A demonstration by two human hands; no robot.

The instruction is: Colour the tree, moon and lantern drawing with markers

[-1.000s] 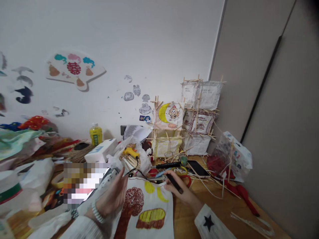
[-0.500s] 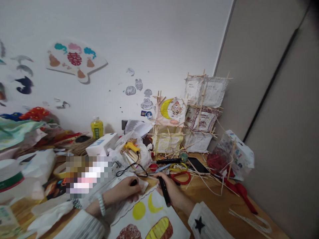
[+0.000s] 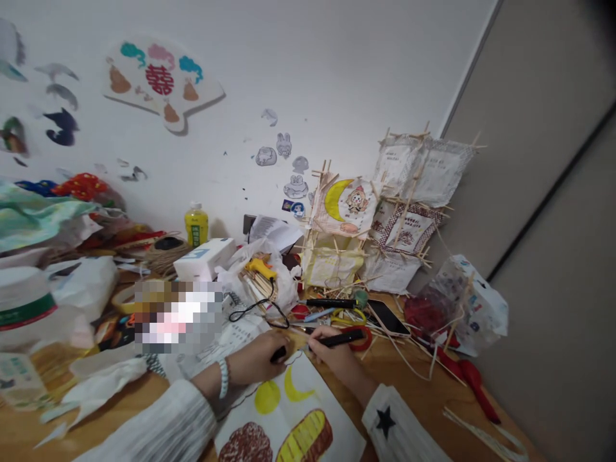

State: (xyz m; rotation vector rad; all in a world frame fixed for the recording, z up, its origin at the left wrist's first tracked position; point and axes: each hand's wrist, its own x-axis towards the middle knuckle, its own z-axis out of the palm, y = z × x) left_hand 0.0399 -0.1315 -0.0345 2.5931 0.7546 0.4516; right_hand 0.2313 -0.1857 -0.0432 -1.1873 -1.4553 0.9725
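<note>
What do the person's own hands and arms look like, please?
The left hand, with a pale beaded bracelet at its wrist, and the right hand wear no gloves. Both sleeves are long and whitish; the right one bears a dark star.

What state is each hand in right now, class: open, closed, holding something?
Left hand: closed on a small black object, probably a cap.
Right hand: closed, holding a black marker.

Dim, greyish indoor light, softly shadowed.
We see the bottle (image 3: 196, 226) cast a faint shadow rightward on the wall (image 3: 308, 64); a bright patch (image 3: 190, 311) is blocky with pixels, and the upper-right corner is dark.
</note>
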